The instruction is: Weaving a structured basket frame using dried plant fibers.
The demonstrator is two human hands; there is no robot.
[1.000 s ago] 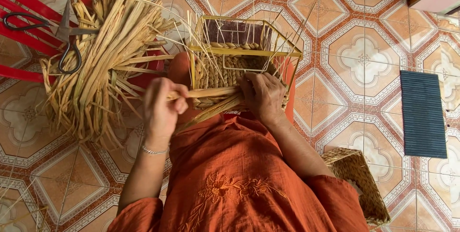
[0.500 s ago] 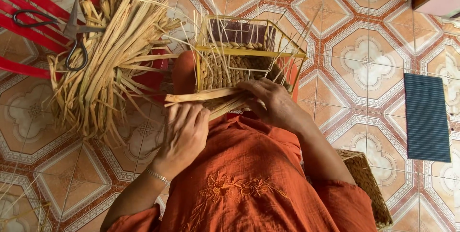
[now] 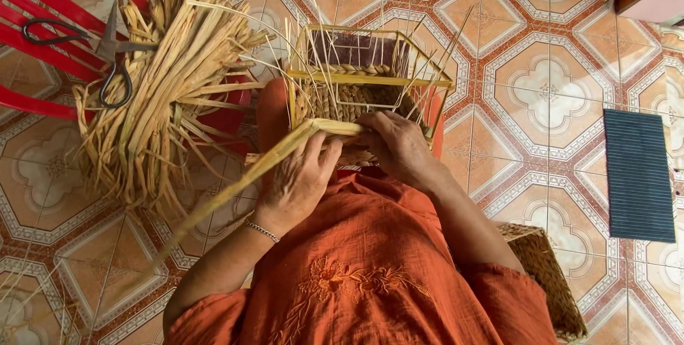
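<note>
Both hands grip 1 flat straw strand (image 3: 285,151): left hand (image 3: 296,184), right hand (image 3: 395,147), weaving the wire-framed basket (image 3: 370,78) just beyond; tucking it needs tension.

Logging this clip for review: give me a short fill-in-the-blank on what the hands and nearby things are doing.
1. Both hands, left hand and right hand, hold a flat ____ strip.
2. The scissors lie on a ____ chair.
3. The basket frame stands ____ the hands.
4. The bundle lies on the person's ____ side.

Missing: straw; red; beyond; left
</note>
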